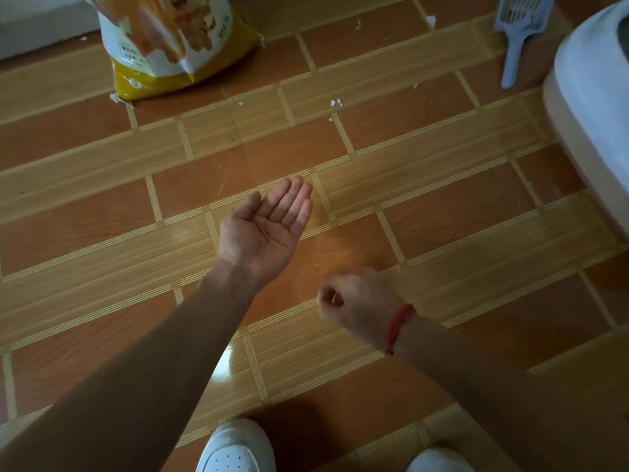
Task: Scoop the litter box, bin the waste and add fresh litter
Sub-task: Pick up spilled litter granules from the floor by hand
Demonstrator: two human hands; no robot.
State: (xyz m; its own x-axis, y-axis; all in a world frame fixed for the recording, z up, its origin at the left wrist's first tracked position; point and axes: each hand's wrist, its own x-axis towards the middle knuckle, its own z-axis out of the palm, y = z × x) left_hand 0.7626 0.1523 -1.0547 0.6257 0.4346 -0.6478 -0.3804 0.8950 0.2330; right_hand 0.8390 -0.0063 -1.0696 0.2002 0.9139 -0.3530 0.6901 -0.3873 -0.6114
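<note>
Blue plastic litter scoop point(520, 25) lies untouched on the tiled floor point(408, 199) just beside the white litter box point(585, 107). The yellow litter bag point(177, 46) stands well apart, so scooping, binning and refilling all seem left to do. The left hand point(269, 223) hovers palm up, fingers point(289, 199) straight, together, empty. The right hand point(354, 301) curls into a fist; nothing shows in it.

Domestic interior, pet corner of a home, glossy wood-pattern tiled floor point(102, 233), litter bag point(170, 46) well beyond the left hand point(265, 226), litter scoop point(517, 28) and litter box point(585, 80) beyond the right hand point(354, 301).
</note>
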